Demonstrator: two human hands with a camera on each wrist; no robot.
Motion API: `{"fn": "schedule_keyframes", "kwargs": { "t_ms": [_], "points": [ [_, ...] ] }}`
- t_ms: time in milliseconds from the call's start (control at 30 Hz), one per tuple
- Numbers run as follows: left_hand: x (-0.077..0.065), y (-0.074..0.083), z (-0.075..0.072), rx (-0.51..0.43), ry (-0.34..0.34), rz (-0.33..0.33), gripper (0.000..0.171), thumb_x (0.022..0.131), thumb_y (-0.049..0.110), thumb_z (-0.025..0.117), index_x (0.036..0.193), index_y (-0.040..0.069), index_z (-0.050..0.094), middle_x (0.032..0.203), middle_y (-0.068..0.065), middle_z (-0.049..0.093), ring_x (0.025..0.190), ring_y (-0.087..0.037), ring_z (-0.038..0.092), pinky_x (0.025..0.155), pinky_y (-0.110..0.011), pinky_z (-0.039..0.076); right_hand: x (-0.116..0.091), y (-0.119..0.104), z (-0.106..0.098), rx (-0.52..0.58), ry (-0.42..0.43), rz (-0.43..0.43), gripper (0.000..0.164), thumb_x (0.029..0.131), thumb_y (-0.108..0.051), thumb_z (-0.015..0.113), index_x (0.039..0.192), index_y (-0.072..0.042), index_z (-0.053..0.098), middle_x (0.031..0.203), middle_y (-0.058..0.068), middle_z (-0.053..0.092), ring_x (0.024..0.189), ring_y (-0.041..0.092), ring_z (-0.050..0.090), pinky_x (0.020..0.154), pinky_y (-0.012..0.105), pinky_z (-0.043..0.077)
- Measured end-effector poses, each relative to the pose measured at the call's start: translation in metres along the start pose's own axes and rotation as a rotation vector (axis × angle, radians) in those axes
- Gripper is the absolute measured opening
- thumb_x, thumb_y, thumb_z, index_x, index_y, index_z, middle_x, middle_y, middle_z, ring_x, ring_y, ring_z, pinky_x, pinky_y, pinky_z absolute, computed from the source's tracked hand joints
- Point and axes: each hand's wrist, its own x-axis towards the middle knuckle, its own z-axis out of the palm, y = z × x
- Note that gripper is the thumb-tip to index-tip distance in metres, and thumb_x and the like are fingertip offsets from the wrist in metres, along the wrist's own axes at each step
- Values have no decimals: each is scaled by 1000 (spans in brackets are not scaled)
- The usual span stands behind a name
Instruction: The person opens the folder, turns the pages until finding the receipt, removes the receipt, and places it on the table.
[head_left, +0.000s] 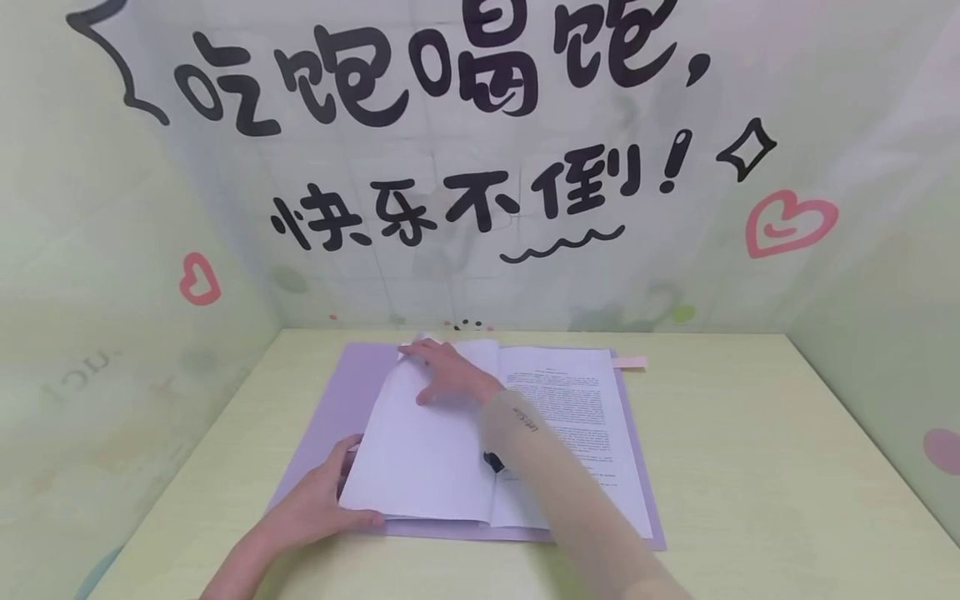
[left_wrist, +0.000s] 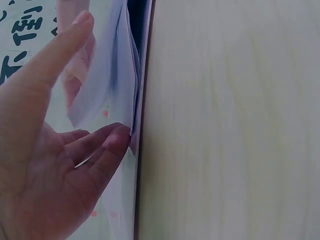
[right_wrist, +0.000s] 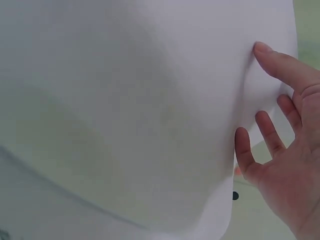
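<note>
A purple folder (head_left: 318, 417) lies spread on the table, holding a bundle of papers. Blank white sheets (head_left: 423, 454) are turned over to the left, and a printed page (head_left: 562, 404) faces up on the right. My left hand (head_left: 307, 504) is at the near left corner of the sheets, its thumb along the bottom edge and its fingers by the left edge. In the left wrist view, its fingertips (left_wrist: 120, 137) touch the paper edges. Over the top of the blank sheets reaches my right hand (head_left: 453, 371), fingers spread, its thumb (right_wrist: 265, 52) against the paper.
A pale pink tab (head_left: 632, 362) sticks out past the folder's right side. Something small and black (head_left: 492, 461) shows at the fold, partly behind the right sleeve (head_left: 558, 467). Printed curtain walls (head_left: 480, 283) enclose the pale wooden table (head_left: 765, 467) behind and at both sides.
</note>
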Motion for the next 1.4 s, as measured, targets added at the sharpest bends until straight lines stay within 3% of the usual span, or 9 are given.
{"fn": "schedule_keyframes", "kwargs": {
  "t_ms": [167,300,567,667,833,933,1100,1267,1400],
  "points": [
    [2,-3,0,-51,-12,42,108,72,42,86,149,-1,24,132,-17,62,102,-13,65,83,-25,55,-1,1,12,-72,9,52,86,82,-18,78,154,-31,33,164,-4,28,151,28,25,120,53,29],
    [1,-5,1,-55,11,104,95,78,33,83,145,-5,29,121,-14,65,90,0,58,74,-20,54,-1,2,16,-135,1,54,86,82,-19,79,154,-29,34,162,-3,31,147,28,31,118,57,28],
    [0,-6,2,35,30,139,74,76,18,83,137,-2,46,97,0,57,81,2,49,66,-19,47,2,8,21,-164,-10,49,89,83,-23,79,155,-33,29,161,-6,34,143,26,35,119,53,29],
    [0,-6,3,66,44,138,68,75,15,83,133,-2,52,101,-2,56,81,2,47,66,-18,47,2,9,22,-159,-12,57,89,83,-24,79,155,-36,29,158,-9,38,138,22,37,116,47,31],
    [0,-4,5,151,74,152,59,73,17,85,124,-2,62,120,-12,56,84,-2,51,72,-20,50,1,4,20,-238,-24,49,76,85,-27,78,150,-36,40,156,-13,41,139,21,34,110,43,29],
    [0,-3,6,196,95,163,58,72,18,86,122,-2,65,121,-11,57,88,-7,55,77,-23,52,-1,-2,18,-300,-44,37,68,86,-26,77,145,-37,46,156,-13,41,142,23,32,112,45,26],
    [-1,-1,8,290,135,171,56,69,19,87,119,0,69,119,-7,57,100,-18,52,87,-34,48,-3,-9,16,-358,-85,38,60,89,-25,73,142,-39,50,157,-14,38,143,22,32,113,46,26],
    [-2,3,7,326,97,158,55,72,19,85,120,-1,67,124,-12,62,112,-33,57,98,-50,48,-4,-9,17,-366,-124,39,58,92,-26,70,144,-39,48,159,-14,36,141,21,34,111,45,28],
    [-4,7,6,318,65,139,52,74,17,83,120,-2,67,127,-14,64,115,-35,61,99,-51,49,-4,-4,19,-346,-149,54,57,93,-28,67,145,-40,46,160,-16,34,144,20,33,114,46,27]
  ]
}}
